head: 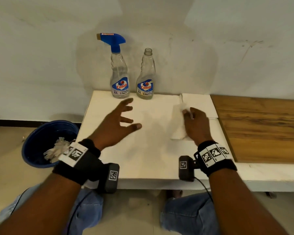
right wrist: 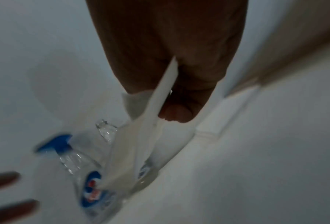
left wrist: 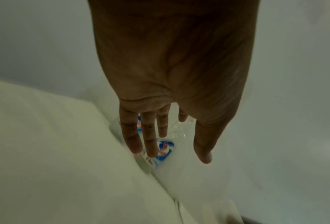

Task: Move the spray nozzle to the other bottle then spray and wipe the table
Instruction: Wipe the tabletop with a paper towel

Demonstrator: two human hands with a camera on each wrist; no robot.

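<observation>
- White table pushed against a plain pale wall, me seated at it, knees showing under the front edge.
- Blue spray nozzle sits screwed on the left bottle, upright at the table's far edge by the wall.
- Other bottle stands just beside it on the right, neck bare, a little yellowish liquid at the bottom. Nozzle swap not done yet, I'd say.
- Both bottles parked at the back, probably to keep the middle of the table free for wiping.
- My left hand hovers over the table, fingers spread and straight, holding nothing, aimed at the nozzle bottle but well short of it. Reads as a reach for the bottle or nozzle.
- Left wrist view: straight fingers with bottle labels showing past them, no contact.
- My right hand rests on the table to the right, fingers curled on a white tissue, thumb pinching it, as the right wrist view shows (tissue).
- Tissue likely held ready for the wipe, which leaves the left hand free.
- Hands well apart.
- Blue bucket on the floor left of the table, crumpled white tissues inside; likely the bin for used ones.
- Wooden board lies right of the white surface.
- Black wrist bands with printed markers on both wrists.
</observation>
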